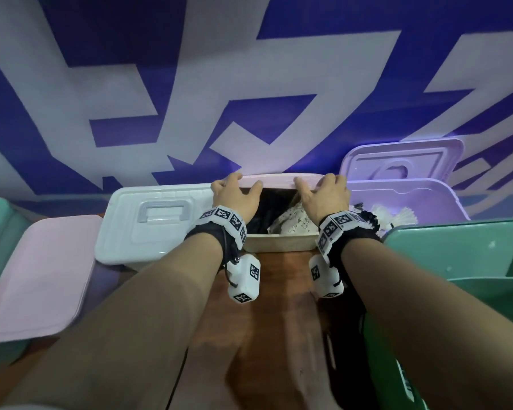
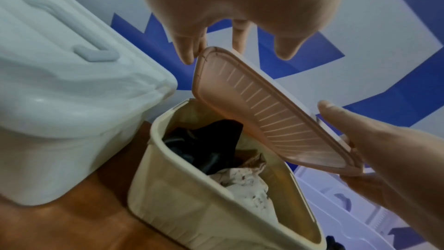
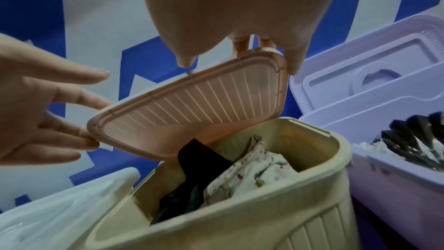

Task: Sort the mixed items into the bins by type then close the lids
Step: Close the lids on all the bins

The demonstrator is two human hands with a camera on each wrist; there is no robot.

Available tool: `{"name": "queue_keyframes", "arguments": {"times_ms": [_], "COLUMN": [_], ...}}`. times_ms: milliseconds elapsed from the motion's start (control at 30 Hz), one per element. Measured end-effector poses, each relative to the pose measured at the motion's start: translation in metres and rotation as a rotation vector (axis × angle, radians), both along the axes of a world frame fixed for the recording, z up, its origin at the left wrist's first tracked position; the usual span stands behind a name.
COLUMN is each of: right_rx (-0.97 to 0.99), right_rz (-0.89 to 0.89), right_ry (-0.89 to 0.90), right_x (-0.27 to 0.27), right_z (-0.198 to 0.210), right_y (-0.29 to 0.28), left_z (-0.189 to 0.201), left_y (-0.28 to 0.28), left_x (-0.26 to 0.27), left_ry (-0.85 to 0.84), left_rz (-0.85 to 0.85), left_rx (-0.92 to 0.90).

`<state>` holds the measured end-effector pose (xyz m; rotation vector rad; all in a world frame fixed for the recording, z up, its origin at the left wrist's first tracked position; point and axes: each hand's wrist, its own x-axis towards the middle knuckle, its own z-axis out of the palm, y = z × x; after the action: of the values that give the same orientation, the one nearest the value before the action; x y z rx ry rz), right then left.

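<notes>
A pink ribbed lid (image 1: 279, 179) is tilted over the open cream bin (image 1: 279, 244) at the middle back of the table, its far edge low and its near edge raised. My left hand (image 1: 237, 188) grips the lid's left end and my right hand (image 1: 321, 187) grips its right end, fingers over the top and thumbs on the near side. Inside the bin lie a black garment (image 2: 209, 140) and a white printed cloth (image 3: 254, 176). In the wrist views the lid (image 2: 254, 115) (image 3: 204, 109) hangs above the bin's rim without sitting on it.
A white bin with its lid shut (image 1: 154, 223) stands touching the cream bin's left side. A purple bin (image 1: 444, 202) holding black items is on the right, its lid (image 1: 403, 161) leaning on the wall. A pink lid (image 1: 39, 276) lies far left, and green bins (image 1: 456, 247) are at the right.
</notes>
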<state>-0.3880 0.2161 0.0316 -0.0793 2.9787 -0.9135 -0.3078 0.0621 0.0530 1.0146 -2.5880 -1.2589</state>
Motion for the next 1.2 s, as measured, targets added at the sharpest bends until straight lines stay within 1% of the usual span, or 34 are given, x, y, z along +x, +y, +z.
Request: {"name": "queue_keyframes", "arguments": {"times_ms": [333,400,467,600,833,933,1067,1200], "right_rx": [0.163,0.180,0.194,0.235,0.256,0.304,0.345,0.332], "right_rz": [0.054,0.054,0.046,0.034,0.074,0.090,0.070,0.050], "right_ry": [-0.199,-0.221,-0.227,-0.224,-0.208,-0.222,-0.257,-0.237], "right_x": [0.029,0.031,0.033,0.029,0.002,-0.011,-0.021,-0.027], "right_z": [-0.030,-0.037,-0.041,-0.042,-0.040,-0.042,-0.047,-0.049], "right_y": [0.010,0.010,0.010,0.007,0.004,0.001,-0.009,-0.012], "left_z": [-0.028,-0.034,-0.040,-0.047,-0.055,-0.063,-0.073,-0.080], "left_y": [0.005,0.005,0.005,0.006,0.000,-0.006,-0.007,-0.002], "left_x": [0.036,0.038,0.038,0.027,-0.004,-0.015,-0.027,-0.028], "left_ry": [-0.193,-0.222,-0.243,-0.241,-0.284,-0.314,-0.371,-0.393], "left_rz": [-0.033,-0.047,-0.066,-0.121,-0.277,-0.302,-0.313,-0.322], "left_rx": [0.035,0.021,-0.030,-0.187,-0.317,-0.327,-0.326,-0.384]}}
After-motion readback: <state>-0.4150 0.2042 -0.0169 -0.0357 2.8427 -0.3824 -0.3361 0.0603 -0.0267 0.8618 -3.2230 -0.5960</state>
